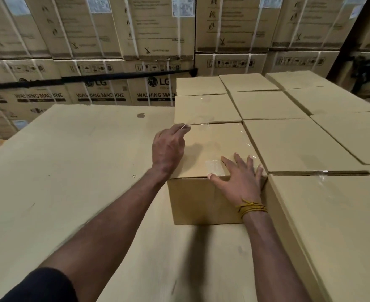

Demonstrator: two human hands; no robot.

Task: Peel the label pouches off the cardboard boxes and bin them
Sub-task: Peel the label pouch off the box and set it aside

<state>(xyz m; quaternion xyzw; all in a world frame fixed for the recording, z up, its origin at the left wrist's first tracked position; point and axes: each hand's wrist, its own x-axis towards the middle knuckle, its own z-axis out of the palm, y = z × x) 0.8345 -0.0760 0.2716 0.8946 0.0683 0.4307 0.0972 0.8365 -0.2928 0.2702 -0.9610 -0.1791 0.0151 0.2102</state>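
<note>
A brown cardboard box [201, 201] stands in front of me with a clear label pouch [219, 140] stuck flat across its top. My left hand [168, 147] reaches to the box's far left corner, where its fingertips pinch the pouch's lifted corner. My right hand [240, 179] lies flat with spread fingers on the near right part of the box top, pressing it down. A patch of clear tape [214, 167] shows just left of that hand's fingers.
Several more plain boxes [293, 138] are packed tight to the right and behind. A big flat cardboard sheet [59, 171] lies under and left of the box. Stacked washing machine cartons [105, 62] form a wall at the back.
</note>
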